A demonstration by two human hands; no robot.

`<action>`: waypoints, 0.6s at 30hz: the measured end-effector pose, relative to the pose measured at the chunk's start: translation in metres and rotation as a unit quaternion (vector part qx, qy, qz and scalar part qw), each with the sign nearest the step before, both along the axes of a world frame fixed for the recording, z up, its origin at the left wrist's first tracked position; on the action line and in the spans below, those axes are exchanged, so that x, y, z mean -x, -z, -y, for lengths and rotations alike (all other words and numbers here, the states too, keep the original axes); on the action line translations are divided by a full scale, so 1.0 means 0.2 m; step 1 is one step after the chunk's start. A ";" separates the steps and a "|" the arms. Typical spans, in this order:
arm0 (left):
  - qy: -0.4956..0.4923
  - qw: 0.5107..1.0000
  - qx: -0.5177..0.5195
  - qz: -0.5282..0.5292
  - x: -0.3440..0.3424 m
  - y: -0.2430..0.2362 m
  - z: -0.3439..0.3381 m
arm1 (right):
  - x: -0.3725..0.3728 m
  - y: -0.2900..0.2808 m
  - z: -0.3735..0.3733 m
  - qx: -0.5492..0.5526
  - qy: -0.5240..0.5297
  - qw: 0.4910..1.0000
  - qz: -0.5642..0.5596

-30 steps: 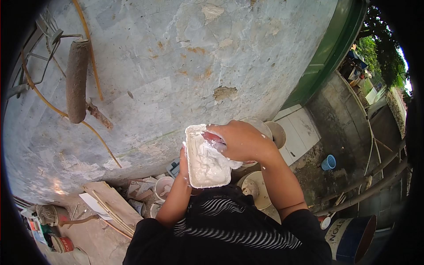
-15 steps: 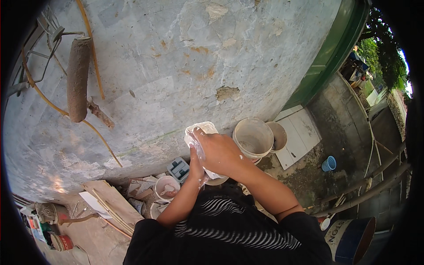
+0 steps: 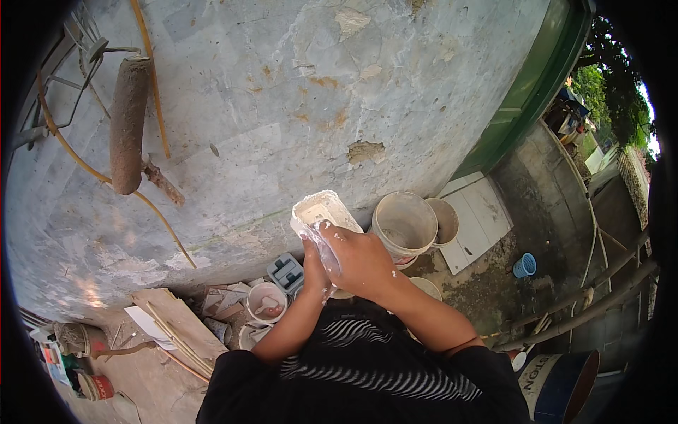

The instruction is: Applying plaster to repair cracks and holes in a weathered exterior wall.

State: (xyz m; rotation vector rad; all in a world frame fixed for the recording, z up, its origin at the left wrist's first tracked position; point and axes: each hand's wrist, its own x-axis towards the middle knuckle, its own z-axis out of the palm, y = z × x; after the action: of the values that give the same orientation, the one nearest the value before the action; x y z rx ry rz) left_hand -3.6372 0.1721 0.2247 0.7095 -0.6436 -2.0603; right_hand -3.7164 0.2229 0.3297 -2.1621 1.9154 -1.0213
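Note:
A white, putty-smeared rectangular container (image 3: 321, 205) is raised before me near the wall. My left hand (image 3: 317, 274) grips it from the left side and below, mostly behind my right hand. My right hand (image 3: 362, 260) is closed over the near part of the container, smeared with white paste; what its fingers hold is hidden. Pale paste streaks run along both hands.
A paint roller (image 3: 129, 127) hangs on the weathered wall (image 3: 296, 113). Along its foot sit buckets (image 3: 404, 203), a pail (image 3: 266, 298), a grey case (image 3: 285, 272) and boards (image 3: 169, 318). Right: green door (image 3: 510, 106), white panels (image 3: 474, 219), blue cup (image 3: 524, 265), poles, barrel (image 3: 559, 387).
My right hand has swung left and down over the container, which now shows less of its paste-covered inside and more of its far end. Buckets behind it have come into sight.

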 end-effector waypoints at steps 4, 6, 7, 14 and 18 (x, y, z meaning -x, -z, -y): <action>-0.009 0.999 -0.008 -0.048 -0.01 -0.01 0.02 | 0.00 0.01 -0.04 0.024 -0.011 0.999 -0.038; -0.015 0.999 0.002 -0.049 -0.02 -0.02 0.03 | 0.01 0.00 -0.05 0.027 -0.018 0.998 -0.057; -0.017 1.000 0.006 -0.026 -0.02 -0.05 0.04 | 0.02 -0.01 -0.06 0.026 -0.028 0.998 -0.056; -0.022 0.999 0.007 -0.032 -0.02 -0.12 0.05 | 0.05 0.03 -0.06 0.076 -0.056 0.995 -0.012; -0.022 0.998 0.008 -0.051 -0.04 -0.11 0.07 | 0.07 0.06 -0.06 0.095 -0.068 0.993 0.007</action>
State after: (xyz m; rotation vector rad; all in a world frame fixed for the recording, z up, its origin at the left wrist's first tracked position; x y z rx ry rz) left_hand -3.6294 0.1586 0.2467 0.6004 -0.5823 -2.0349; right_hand -3.7296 0.2354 0.3184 -2.3404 1.6996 -1.2327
